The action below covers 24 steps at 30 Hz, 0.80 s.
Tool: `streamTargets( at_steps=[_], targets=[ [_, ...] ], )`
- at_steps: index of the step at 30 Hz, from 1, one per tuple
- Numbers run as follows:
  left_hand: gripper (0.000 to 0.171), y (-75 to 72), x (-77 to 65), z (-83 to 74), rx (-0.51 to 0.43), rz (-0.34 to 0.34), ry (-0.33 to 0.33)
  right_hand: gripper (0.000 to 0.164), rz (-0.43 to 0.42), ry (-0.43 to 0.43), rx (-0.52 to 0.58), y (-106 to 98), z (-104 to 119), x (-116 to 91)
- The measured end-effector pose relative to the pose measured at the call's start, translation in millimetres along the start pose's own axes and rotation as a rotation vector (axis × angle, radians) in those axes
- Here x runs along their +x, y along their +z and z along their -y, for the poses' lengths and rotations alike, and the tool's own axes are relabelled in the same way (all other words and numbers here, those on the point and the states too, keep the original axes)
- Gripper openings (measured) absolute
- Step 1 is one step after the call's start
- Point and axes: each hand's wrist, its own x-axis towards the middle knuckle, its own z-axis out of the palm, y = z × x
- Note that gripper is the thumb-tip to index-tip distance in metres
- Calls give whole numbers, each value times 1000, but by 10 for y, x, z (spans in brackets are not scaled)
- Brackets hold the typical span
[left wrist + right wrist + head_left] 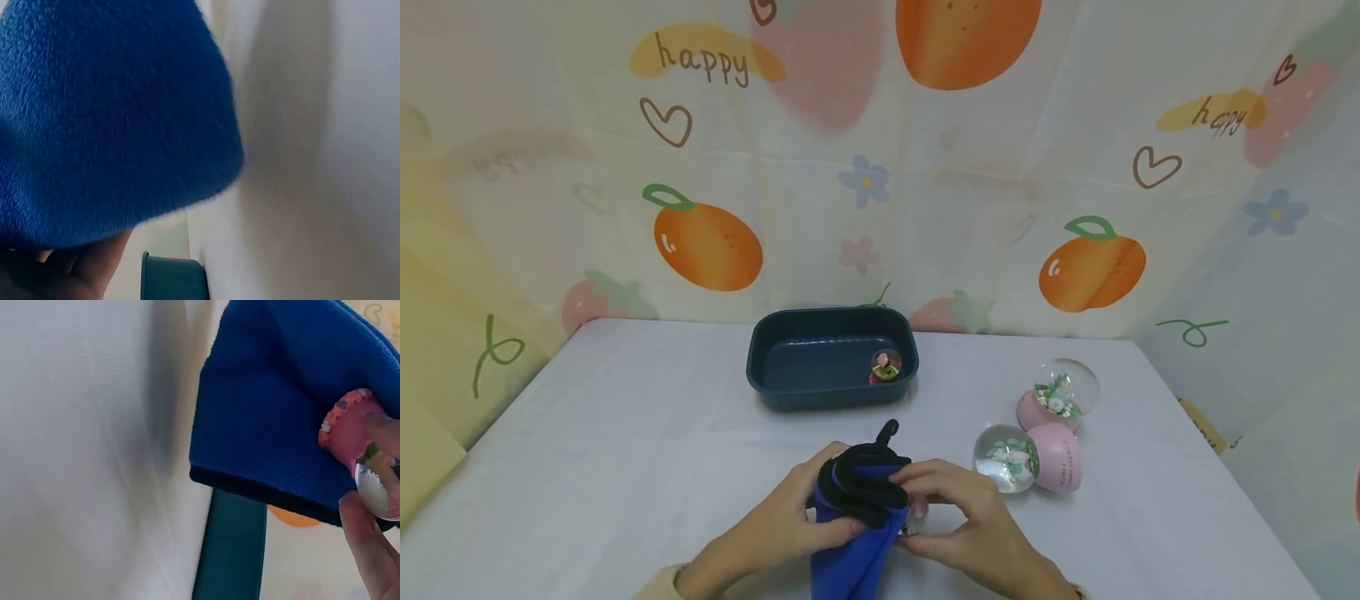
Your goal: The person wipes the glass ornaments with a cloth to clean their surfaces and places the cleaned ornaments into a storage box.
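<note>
A blue cloth [853,562] with a black edge and hanging loop is bunched in my left hand [786,512], its thumb pressed on the front fold. In the left wrist view the cloth [119,125] covers much of the hand. My right hand [973,521] pinches a small snow globe [350,434] with a pink base, right against the cloth's blue face. From the head view, most of that globe is hidden behind the cloth and fingers.
A dark teal tray [831,400] stands at the back, with another small globe [886,367] in its right end. To the right are two larger pink-based snow globes, one tilted [1063,396] and one lying on its side [1056,458].
</note>
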Motion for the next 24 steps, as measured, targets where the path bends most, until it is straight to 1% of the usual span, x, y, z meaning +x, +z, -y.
streamTargets(
  at_steps=[2,5,7,9,11,13,15,19,21,24],
  targets=[
    [35,5,5,-8,25,-19,22,46,21,11,4,5,12,-2],
    [26,10,2,-21,40,-71,32,49,43,7,12,9,26,-2],
    [26,9,-1,-25,45,-109,23,49,52,11,28,7,34,-1],
    [29,8,-6,-20,46,-140,15,48,57,4,37,6,36,0],
    [31,3,-6,-11,36,-155,4,47,56,3,47,5,37,1],
    [35,-4,-11,0,20,-150,-4,47,45,1,51,7,34,4],
    [40,-14,-17,9,-16,-129,-18,47,21,-6,49,11,29,5],
    [52,-21,-27,0,-67,-67,-85,47,-43,-10,34,20,22,10],
    [56,-11,-20,-8,-41,-32,-77,48,-62,3,30,21,23,12],
    [59,5,-12,-8,36,-15,-7,50,-61,25,25,16,21,20]
  ],
)
